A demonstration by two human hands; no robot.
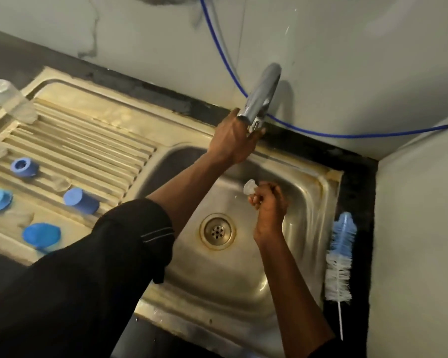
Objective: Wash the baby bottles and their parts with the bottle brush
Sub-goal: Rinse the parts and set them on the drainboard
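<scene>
Left hand: arm in a black sleeve reaches across the sink to the tap at the back edge. Fingers and thumb are wrapped round the lower end of the tap.

Right hand: held over the basin, up and to the right of the drain. Fingers are curled in and pinch a clear teat. The teat sticks out of the top left of the fist, wide end pointing toward the tap. It sits below the left hand and clear of it.

Bottle brush: lies on the dark worktop just beside the right rim of the sink. Blue tip points away from the person, white bristles sit below it, and the thin handle points toward the person. Neither hand touches it; it is to the right of the right forearm.

Draining board, left of the basin:
- Clear bottle at the far left corner.
- Two blue rings near the left edge.
- Two blue caps nearer the basin and the front.

All of these are well apart from both hands.

Blue hose: runs down the wall behind the tap and off to the right.
</scene>
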